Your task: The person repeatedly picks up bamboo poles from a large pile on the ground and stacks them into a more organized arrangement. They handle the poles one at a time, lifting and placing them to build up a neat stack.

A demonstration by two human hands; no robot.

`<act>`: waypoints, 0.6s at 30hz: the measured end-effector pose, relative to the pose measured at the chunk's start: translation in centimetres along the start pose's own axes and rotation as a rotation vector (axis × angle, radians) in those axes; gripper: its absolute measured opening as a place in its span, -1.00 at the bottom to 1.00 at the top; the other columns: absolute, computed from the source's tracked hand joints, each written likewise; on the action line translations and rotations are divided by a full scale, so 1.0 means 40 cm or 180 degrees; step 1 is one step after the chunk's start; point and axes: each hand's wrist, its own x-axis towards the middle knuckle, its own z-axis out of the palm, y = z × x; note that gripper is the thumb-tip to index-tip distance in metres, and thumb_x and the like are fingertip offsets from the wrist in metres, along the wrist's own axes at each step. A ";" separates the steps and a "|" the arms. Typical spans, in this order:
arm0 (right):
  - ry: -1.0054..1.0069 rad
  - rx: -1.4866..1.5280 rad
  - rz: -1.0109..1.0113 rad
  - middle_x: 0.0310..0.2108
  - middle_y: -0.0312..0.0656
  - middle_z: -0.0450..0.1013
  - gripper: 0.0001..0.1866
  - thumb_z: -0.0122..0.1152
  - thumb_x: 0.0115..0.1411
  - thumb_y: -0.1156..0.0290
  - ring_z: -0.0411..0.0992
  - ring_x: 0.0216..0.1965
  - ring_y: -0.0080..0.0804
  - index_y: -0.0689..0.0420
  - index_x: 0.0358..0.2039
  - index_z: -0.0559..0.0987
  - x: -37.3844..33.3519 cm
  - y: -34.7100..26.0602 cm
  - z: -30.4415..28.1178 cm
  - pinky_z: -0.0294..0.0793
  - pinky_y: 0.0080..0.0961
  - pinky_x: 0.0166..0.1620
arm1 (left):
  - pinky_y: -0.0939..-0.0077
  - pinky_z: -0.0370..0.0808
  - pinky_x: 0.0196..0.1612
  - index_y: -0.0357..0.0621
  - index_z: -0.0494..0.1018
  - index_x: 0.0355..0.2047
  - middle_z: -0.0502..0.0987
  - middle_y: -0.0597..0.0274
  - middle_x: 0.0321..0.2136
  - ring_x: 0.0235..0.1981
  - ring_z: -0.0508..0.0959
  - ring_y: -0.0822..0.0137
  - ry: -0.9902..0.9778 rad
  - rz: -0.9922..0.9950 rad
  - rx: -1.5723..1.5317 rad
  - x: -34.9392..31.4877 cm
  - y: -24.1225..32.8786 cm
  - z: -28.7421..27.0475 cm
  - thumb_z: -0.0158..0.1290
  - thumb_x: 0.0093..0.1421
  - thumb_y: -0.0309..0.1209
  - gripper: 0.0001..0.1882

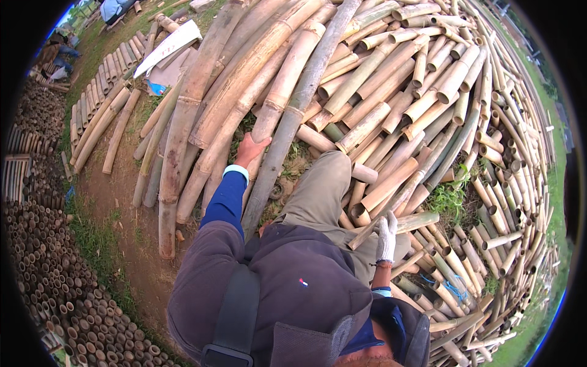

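Observation:
My bare left hand [249, 150] is closed round a long tan bamboo pole [282, 98], its thumb lying across the pole. A greyer bamboo pole [295, 113] runs close along its right side, and thick, weathered poles [183, 140] lie to its left. My right hand [386, 237], in a white knitted glove, is by my right knee with its fingers stretched out. It rests against cut bamboo, beside a short pale piece [417, 221]. Whether its palm grips anything is hidden.
A large heap of cut bamboo tubes [391, 92] spreads ahead and right. Bundled tubes with round open ends [79, 306] stand at left, beyond bare soil [137, 226]. A white sheet [171, 44] lies on poles at upper left. A person [113, 9] is at the far left.

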 end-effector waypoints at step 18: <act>-0.0075 0.0728 0.0753 -0.25 -0.41 0.38 -0.56 0.10 0.52 0.30 0.30 -0.39 -0.74 0.09 0.35 0.39 0.022 -0.079 -0.007 0.40 -0.76 -0.36 | 0.10 0.58 0.08 -0.16 0.51 0.18 0.69 -0.10 -0.02 0.01 0.69 -0.07 0.1090 0.0164 0.0240 -0.313 0.020 -0.477 0.49 -0.17 0.10 -0.05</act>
